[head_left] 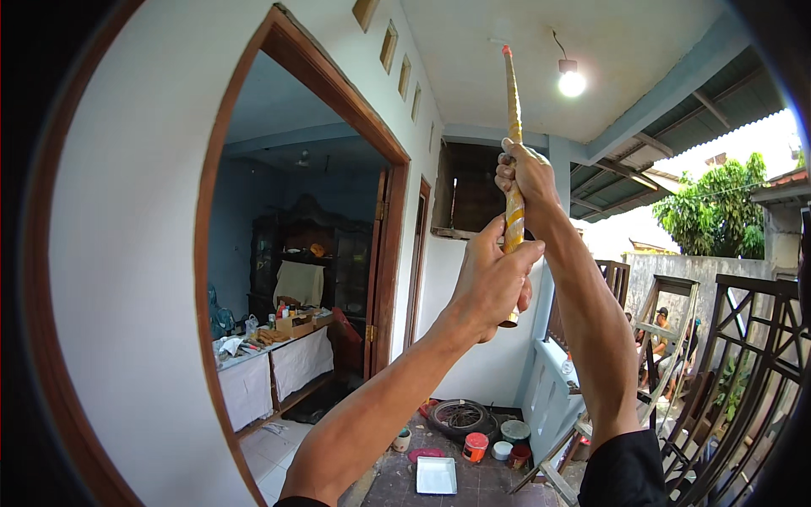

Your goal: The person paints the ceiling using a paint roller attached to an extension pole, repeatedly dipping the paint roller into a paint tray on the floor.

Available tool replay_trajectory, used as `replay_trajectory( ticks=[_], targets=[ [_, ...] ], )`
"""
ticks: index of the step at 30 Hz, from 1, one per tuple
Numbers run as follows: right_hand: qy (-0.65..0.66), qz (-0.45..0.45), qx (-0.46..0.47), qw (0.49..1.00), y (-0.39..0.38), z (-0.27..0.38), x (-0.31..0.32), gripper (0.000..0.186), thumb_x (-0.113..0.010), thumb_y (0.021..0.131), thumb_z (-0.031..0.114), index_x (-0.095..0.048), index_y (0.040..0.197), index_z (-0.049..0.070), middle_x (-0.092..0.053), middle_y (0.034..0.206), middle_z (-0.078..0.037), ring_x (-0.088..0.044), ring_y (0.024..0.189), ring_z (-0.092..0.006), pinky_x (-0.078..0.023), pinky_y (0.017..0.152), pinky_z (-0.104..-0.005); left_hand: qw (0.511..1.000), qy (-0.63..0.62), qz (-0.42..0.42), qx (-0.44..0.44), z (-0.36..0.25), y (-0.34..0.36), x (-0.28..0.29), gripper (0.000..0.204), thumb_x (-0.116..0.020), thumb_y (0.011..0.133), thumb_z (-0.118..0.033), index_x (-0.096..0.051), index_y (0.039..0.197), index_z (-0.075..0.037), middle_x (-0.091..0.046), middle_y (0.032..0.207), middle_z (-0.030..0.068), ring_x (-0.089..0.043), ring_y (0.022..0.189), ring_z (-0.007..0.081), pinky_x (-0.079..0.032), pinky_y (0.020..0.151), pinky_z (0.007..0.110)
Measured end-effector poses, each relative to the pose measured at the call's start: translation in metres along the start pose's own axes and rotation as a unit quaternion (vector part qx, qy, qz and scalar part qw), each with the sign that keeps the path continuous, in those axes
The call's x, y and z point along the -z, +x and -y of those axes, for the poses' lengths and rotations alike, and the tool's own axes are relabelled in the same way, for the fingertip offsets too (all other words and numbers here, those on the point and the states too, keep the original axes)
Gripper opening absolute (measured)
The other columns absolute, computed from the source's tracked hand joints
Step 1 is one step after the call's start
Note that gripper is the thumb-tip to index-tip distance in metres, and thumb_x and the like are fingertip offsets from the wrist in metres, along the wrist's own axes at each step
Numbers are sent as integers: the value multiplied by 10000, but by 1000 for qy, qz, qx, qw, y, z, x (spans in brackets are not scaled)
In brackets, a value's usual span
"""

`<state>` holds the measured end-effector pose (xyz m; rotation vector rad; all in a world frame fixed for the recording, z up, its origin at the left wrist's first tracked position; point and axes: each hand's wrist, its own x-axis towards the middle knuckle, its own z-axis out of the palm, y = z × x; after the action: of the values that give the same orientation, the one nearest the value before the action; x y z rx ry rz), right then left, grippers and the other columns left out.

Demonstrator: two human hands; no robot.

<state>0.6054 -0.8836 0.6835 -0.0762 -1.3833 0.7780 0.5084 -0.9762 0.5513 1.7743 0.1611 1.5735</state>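
I hold a long pole [513, 101], wrapped in yellow and pale material, upright toward the white ceiling [456, 59]. My left hand [498, 283] grips its lower part, thumb across the front. My right hand [528, 177] is closed around it higher up. At the top is an orange-red tip with a small pale piece beside it at the ceiling; I cannot make out what that piece is. A lit bulb [572, 82] hangs from a wire to the right of the pole.
Below are a white tray [436, 476], paint buckets [475, 448] and tyres [456, 417]. A doorway [397, 253] on the left shows a cluttered table [279, 372]. A ladder [655, 329] and dark metal grilles [743, 355] stand right, with people [661, 338] behind.
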Motion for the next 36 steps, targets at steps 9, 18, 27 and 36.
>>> replay_trajectory(
  ticks=[9, 18, 27, 36],
  targets=[
    [9, 12, -14, 1000, 102, -104, 75, 173, -588, 1005, 155, -482, 909, 58, -459, 748, -2, -437, 551, -76, -427, 479, -245, 999, 11, -34, 19, 104, 106, 43, 183, -661, 933, -152, -525, 971, -34, -487, 699, 1, -444, 403, 70, -350, 381, 236],
    [-25, -4, 3, 1000, 146, -144, 98, 188, -614, 981, 141, -501, 869, 41, -488, 733, -17, -469, 546, -100, -439, 470, -262, 999, -19, -28, 19, 149, 156, 73, 151, -650, 929, -128, -537, 976, -40, -480, 707, -9, -431, 409, 62, -354, 384, 227],
    [-30, 7, -11, 999, 84, -58, 42, 163, -566, 996, 117, -487, 880, 34, -474, 761, -30, -447, 571, -95, -415, 492, -245, 998, -66, -5, -5, 65, 83, 35, 157, -635, 930, -114, -494, 943, -47, -469, 693, 2, -443, 427, 76, -357, 400, 243],
    [-37, 16, -15, 999, -35, 49, -49, 131, -570, 984, 96, -477, 931, 20, -439, 788, -34, -424, 594, -86, -386, 485, -242, 996, -89, -1, -24, -47, -42, -9, 159, -616, 952, -143, -504, 974, -32, -476, 637, -4, -449, 409, 78, -344, 377, 252]
  ],
)
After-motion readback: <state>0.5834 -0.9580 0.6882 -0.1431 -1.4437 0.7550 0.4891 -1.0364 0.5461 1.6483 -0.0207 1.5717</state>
